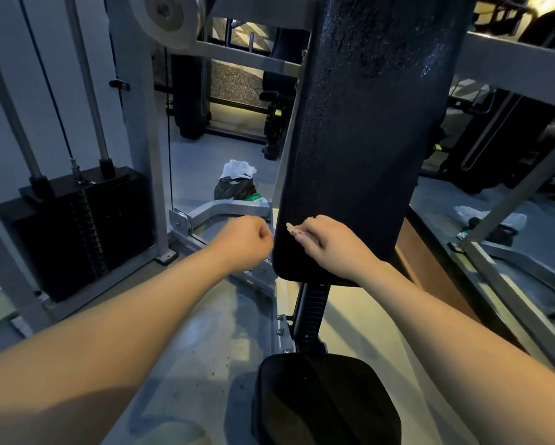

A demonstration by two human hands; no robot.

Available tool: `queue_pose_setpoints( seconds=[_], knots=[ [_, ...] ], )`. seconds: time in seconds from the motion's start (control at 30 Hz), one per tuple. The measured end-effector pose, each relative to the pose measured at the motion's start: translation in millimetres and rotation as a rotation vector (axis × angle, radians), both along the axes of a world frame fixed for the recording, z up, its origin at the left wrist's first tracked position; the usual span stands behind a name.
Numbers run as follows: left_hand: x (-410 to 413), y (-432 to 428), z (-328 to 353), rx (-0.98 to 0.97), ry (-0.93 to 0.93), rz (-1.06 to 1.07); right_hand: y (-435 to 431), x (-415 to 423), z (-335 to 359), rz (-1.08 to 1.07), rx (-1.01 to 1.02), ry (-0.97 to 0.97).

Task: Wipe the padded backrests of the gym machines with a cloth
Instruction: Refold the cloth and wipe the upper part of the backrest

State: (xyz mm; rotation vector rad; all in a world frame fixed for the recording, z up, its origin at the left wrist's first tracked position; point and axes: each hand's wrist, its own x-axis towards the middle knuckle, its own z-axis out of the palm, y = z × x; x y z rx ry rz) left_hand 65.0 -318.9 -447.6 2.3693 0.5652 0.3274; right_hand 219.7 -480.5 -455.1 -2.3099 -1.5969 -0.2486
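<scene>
Our right hand (332,244) pinches a small beige cloth (293,229) against the lower end of the black padded backrest (366,139), centre frame. Our left hand (245,244), just left of the pad, is curled into a fist.

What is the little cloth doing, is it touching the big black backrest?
Touching. The head view shows the right hand pinching the cloth and holding it against the lower backrest, with no gap between them.
</scene>
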Motion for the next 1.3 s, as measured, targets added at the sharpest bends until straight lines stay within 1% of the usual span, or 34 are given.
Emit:
queue_pose_setpoints(
  seconds=[0.1,0.17,0.2,0.3,0.37,0.43,0.53,0.6,0.67,0.73,0.83,0.93,1.0,1.03,1.07,1.1,1.13,1.17,1.2,1.23,1.27,1.3],
  knots=[
    [1,-15,7,-0.282,-0.107,0.005,0,-12,13,-0.089,0.168,0.429],
    [4,-24,9,-0.407,-0.163,-0.024,0,-21,20,-0.078,0.226,0.65],
    [5,-26,9,-0.419,-0.174,-0.043,0,-26,23,-0.061,0.258,0.724],
    [4,-31,12,-0.343,-0.212,-0.058,-1,-30,29,-0.041,0.382,0.892],
    [5,-30,11,-0.424,-0.273,-0.035,-3,-31,31,-0.032,0.447,1.005],
    [5,-28,12,-0.587,-0.341,-0.002,-5,-30,34,-0.048,0.477,1.031],
    [8,-18,10,-0.739,-0.417,0.106,-12,-24,37,-0.123,0.513,1.022],
    [7,-15,15,-0.914,-0.467,0.147,-17,-18,37,-0.178,0.472,0.974],
    [9,-14,22,-1.096,-0.52,0.149,-18,-16,37,-0.195,0.414,0.933],
    [12,-16,28,-1.178,-0.529,0.123,-16,-18,37,-0.177,0.422,0.962],
    [19,-20,38,-1.069,-0.444,0.032,-10,-15,48,-0.08,0.517,1.118],
    [24,-25,51,-0.982,-0.351,-0.12,-2,-12,63,0.072,0.635,1.31],
    [30,-23,56,-0.935,-0.306,-0.219,2,-9,72,0.127,0.674,1.372],
    [32,-21,58,-0.886,-0.281,-0.238,4,-4,75,0.111,0.659,1.327],
    [36,-18,59,-0.805,-0.269,-0.218,4,3,78,0.039,0.621,1.176],
    [41,-14,62,-0.677,-0.272,-0.157,4,13,81,-0.082,0.559,0.917],
    [46,-8,66,-0.532,-0.289,-0.068,2,25,82,-0.216,0.47,0.614],
    [51,-4,73,-0.386,-0.338,0.027,1,35,81,-0.33,0.363,0.334],
    [57,2,81,-0.245,-0.413,0.11,0,43,79,-0.402,0.273,0.123],
    [63,6,92,-0.104,-0.501,0.16,0,47,76,-0.436,0.214,-0.02],
    [70,9,105,0.028,-0.584,0.185,2,51,71,-0.449,0.18,-0.099],
    [78,9,118,0.141,-0.654,0.194,3,53,69,-0.454,0.165,-0.129]
  ],
)
